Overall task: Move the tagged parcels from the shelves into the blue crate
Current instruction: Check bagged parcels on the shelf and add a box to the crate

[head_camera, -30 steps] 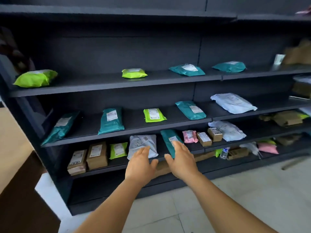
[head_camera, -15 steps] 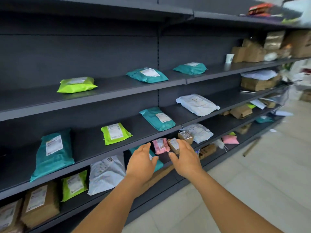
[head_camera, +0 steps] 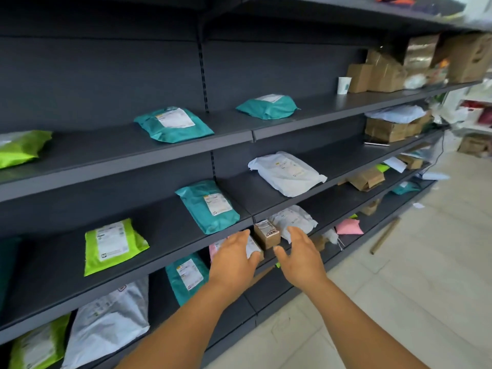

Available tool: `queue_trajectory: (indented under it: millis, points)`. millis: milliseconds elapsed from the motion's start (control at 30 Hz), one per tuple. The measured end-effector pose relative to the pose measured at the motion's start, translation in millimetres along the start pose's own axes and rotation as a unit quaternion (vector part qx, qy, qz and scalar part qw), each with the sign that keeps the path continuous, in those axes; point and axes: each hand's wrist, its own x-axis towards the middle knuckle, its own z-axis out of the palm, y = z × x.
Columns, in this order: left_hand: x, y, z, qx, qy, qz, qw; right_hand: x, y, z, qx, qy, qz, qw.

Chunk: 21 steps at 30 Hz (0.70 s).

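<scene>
Both hands reach toward the dark shelves (head_camera: 165,259) with fingers spread, grasping nothing. The left hand (head_camera: 234,258) hovers over what seems a small labelled box — mostly hidden. The right hand (head_camera: 299,253) is just right of a brown box (head_camera: 267,233), near a white parcel (head_camera: 292,218) — not touching.

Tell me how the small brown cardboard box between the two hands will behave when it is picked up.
The small cardboard box looks stiff, with straight edges, so it should keep its shape. It is probably light for its size. Standing near the shelf edge, it might tip if pushed.
</scene>
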Motion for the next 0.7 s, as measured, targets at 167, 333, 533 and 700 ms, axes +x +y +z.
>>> queue_trajectory:
  millis: [167,333,533,700]
  points:
    - [65.6,42.4,26.8,-0.022,-0.004,-0.026,0.999,71.9,40.9,-29.9,0.021,-0.007,-0.007,1.0]
    - [108.5,63.1,54.8,-0.039,0.002,-0.033,0.999,118.1,72.4,-35.9,0.052,-0.018,0.001,0.998]
    - [161.7,68.4,81.9,-0.06,-0.007,-0.04,0.997,169.2,107.3,-36.4,0.079,-0.021,0.023,0.996]
    - [225.1,66.5,107.5,-0.092,-0.007,-0.051,0.994,231.1,131.4,-41.2,0.082,-0.007,0.038,0.996]
